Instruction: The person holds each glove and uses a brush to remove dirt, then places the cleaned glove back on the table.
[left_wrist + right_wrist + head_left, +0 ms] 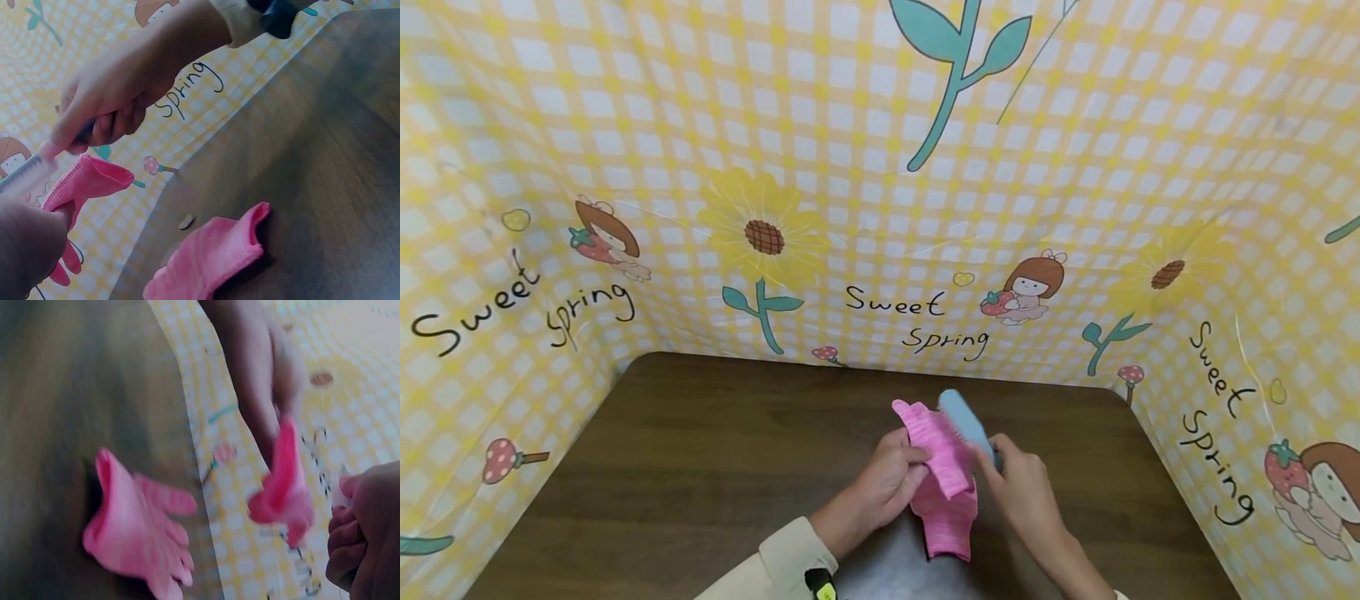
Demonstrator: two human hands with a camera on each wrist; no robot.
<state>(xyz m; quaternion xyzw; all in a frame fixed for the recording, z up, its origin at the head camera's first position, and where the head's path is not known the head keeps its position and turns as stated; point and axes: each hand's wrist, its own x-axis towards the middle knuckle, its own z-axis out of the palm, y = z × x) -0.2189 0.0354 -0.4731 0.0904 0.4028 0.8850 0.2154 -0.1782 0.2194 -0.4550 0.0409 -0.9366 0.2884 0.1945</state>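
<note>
My left hand (889, 482) holds up a pink knit glove (934, 446), pinching it at its side with the thumb in front. In the left wrist view the cuff of this glove (94, 181) gapes. A light blue brush (967, 423) is in my right hand (1028, 498), whose fingers curl round its handle. Pale bristles face the held glove; whether they touch it I cannot tell. Below, a second pink glove (947, 529) lies on the table, its cuff toward me. Its fingers (172, 534) spread out in the right wrist view.
The dark wooden table (700, 467) has a yellow checked cloth (865, 208) hanging round its back and sides. A small pale piece (187, 221) appears beside the lying glove. My left wrist wears a dark band with a yellow face (823, 587).
</note>
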